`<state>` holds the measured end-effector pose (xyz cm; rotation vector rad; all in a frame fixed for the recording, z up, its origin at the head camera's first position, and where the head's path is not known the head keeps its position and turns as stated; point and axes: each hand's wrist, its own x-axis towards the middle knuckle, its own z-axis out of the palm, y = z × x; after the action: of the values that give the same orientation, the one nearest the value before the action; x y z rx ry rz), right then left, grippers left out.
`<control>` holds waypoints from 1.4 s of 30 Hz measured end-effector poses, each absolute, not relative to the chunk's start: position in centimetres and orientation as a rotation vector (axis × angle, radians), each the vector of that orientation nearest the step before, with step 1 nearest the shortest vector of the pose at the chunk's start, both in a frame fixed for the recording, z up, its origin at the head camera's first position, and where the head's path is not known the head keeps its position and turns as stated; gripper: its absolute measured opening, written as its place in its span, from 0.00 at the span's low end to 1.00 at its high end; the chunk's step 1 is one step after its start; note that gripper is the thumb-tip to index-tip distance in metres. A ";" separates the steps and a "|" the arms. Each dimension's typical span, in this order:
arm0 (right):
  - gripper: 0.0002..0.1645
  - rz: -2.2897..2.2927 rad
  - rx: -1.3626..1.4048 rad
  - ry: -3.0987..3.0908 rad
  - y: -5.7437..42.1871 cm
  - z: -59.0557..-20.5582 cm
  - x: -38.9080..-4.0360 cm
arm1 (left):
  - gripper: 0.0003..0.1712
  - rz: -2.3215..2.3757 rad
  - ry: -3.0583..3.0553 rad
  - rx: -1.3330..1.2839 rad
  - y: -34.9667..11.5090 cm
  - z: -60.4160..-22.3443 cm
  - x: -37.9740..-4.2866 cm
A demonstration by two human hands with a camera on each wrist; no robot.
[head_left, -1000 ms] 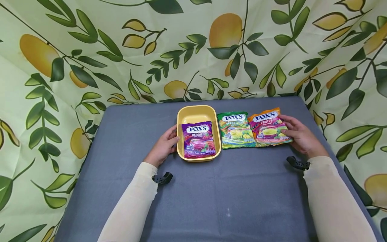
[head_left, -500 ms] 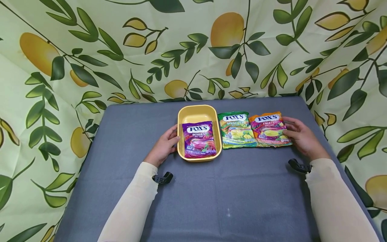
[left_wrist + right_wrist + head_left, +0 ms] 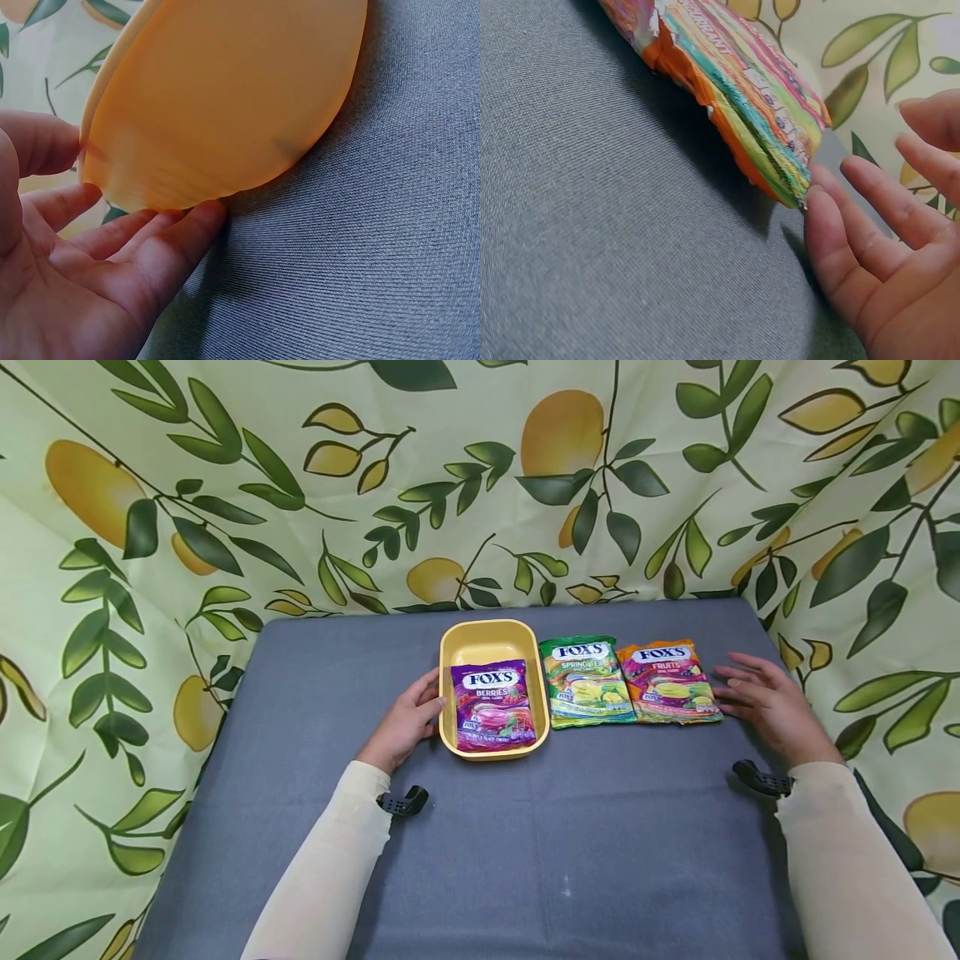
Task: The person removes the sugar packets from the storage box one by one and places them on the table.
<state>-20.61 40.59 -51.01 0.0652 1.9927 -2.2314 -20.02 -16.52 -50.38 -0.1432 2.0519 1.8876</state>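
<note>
A yellow plastic tray (image 3: 486, 632) stands on the table with a purple Berries candy packet (image 3: 492, 706) lying inside. My left hand (image 3: 401, 720) is at the tray's left side. In the left wrist view its fingertips (image 3: 210, 214) touch the tray's outer wall (image 3: 232, 97). To the right of the tray lies a green Spring Tea candy packet (image 3: 587, 682). Beside that one is an orange Fruits candy packet (image 3: 669, 682). My right hand (image 3: 772, 710) holds nothing, its fingers spread just off the orange packet's right end; the right wrist view shows them close to the packet's corner (image 3: 799, 191).
Grey cloth covers the table (image 3: 525, 852). A leaf-and-fruit patterned curtain (image 3: 480, 485) rises behind the table and along both sides. A black band (image 3: 403, 802) sits on the left wrist and a similar band (image 3: 761, 779) on the right.
The right hand has let go of the orange candy packet and moved right, its fingers spreading. The packet's raised top has settled flatter beside the green one. The left hand has stayed put.
</note>
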 end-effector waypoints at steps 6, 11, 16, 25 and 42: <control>0.21 -2.419 0.038 1.835 40.9 -50.5 -20.0 | 0.37 1.887 2.053 -0.151 -16.5 -50.2 -20.1; 0.22 -2.616 0.034 1.620 41.1 -50.0 -19.5 | 0.36 1.870 2.061 -0.170 -16.4 -50.1 -20.1; 0.21 -2.656 0.026 1.592 40.7 -49.9 -19.5 | 0.36 1.872 2.051 -0.164 -16.5 -50.2 -20.0; 0.22 -2.510 -0.054 1.769 36.9 -49.1 -20.0 | 0.36 1.894 2.038 -0.130 -16.6 -50.3 -20.0; 0.27 -2.287 -0.307 1.830 29.1 -45.7 -20.5 | 0.36 1.869 2.068 -0.141 -16.7 -50.4 -20.0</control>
<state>-20.50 29.09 -45.69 -0.3072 1.8302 -2.2867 -19.98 -16.73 -50.38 -0.1410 2.0684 1.8692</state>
